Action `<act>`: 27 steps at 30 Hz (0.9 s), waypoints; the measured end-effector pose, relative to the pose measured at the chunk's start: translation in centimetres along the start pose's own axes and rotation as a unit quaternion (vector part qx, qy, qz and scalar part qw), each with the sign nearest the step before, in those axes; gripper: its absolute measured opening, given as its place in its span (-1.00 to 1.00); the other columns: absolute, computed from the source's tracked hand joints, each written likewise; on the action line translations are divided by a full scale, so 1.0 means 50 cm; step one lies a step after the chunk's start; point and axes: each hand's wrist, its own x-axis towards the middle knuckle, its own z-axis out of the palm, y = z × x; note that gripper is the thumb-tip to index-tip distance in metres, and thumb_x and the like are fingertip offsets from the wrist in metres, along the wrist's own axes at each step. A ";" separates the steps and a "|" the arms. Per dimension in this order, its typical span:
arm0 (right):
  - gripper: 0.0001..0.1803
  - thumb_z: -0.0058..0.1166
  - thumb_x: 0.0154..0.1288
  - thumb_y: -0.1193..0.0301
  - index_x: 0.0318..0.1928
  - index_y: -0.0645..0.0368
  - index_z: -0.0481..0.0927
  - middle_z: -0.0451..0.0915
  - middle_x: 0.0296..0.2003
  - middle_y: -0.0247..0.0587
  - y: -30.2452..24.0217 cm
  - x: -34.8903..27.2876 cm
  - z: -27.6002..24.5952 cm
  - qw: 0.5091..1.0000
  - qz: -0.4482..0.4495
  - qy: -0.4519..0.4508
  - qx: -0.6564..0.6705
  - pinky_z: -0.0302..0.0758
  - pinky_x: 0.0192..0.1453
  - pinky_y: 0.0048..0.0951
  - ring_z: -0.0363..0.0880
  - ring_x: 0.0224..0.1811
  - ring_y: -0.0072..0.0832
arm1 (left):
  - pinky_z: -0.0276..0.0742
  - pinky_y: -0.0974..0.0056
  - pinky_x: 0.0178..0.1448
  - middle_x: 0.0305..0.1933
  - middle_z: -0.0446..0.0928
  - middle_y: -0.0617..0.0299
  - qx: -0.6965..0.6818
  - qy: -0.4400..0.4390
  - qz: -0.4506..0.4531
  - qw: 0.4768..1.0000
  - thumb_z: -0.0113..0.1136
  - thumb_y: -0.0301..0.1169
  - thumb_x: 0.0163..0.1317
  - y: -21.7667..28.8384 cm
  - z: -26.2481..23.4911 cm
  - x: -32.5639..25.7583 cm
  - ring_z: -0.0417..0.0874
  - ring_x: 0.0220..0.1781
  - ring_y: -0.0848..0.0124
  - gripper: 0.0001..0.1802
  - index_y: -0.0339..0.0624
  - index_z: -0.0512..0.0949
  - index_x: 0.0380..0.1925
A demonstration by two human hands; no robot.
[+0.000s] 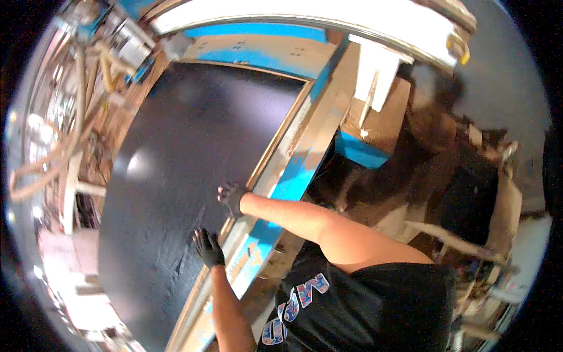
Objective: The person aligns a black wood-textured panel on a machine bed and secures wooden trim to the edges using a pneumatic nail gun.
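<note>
A large, dark, smooth-faced panel (193, 135) with a pale wood-coloured edge lies on a blue and tan machine bed. My left hand (209, 249), in a dark glove, rests at the panel's near edge with its fingers stretched out over the dark face. Farther along that edge, my right hand (233, 199) is spread on the panel, also gloved, with the fingertips looking bare. Neither hand is wrapped round anything. The undersides of both palms are hidden.
A long white beam (305, 20) of the machine spans the far side. Right of the bed are a dusty tan and blue housing (375, 123) and a cluttered, debris-strewn floor. Hoses (79, 117) hang at the left. A pale rail (258, 202) runs along the panel's near edge.
</note>
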 end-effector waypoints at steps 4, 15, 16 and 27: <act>-0.08 0.09 0.01 -0.15 0.33 0.11 0.33 0.17 0.43 -0.04 0.062 0.014 0.130 0.955 -0.047 0.287 0.066 -0.12 0.55 0.14 0.01 0.52 -0.11 | 0.30 0.15 0.35 0.27 0.42 0.06 -0.002 -0.022 -0.042 0.999 0.00 -0.33 0.41 -0.002 0.033 0.036 0.38 0.30 0.16 -0.60 -0.20 0.48 0.18; -0.81 -0.10 0.37 0.42 -0.06 0.14 0.49 0.49 -0.05 -0.14 -0.040 0.026 0.159 0.734 0.073 0.443 0.509 0.33 0.22 -0.22 0.43 0.07 -0.29 | 0.37 0.15 0.31 0.16 0.55 -0.08 -0.058 -0.129 0.126 0.982 0.06 -0.28 0.41 0.415 0.067 0.375 0.54 0.18 0.12 -0.58 -0.41 0.50 0.09; -0.84 -0.10 0.37 0.38 -0.12 0.10 0.49 0.49 -0.09 -0.16 -0.071 0.054 0.138 0.763 0.076 0.489 0.415 0.35 0.17 -0.24 0.44 0.04 -0.31 | 0.30 0.13 0.38 0.21 0.51 -0.08 -0.035 -0.101 0.253 0.962 0.05 -0.29 0.41 0.444 0.062 0.436 0.49 0.26 0.10 -0.56 -0.40 0.46 0.14; -0.62 -0.25 0.43 0.30 0.13 0.15 0.47 0.36 0.28 -0.27 -0.102 0.144 0.155 0.955 0.088 0.200 0.201 0.11 0.45 -0.06 0.22 0.36 -0.34 | 0.24 0.06 0.42 0.36 0.34 -0.11 0.009 -0.248 0.395 0.884 0.12 -0.18 0.31 0.970 0.260 0.533 0.33 0.41 -0.01 -0.41 -0.26 0.38 0.27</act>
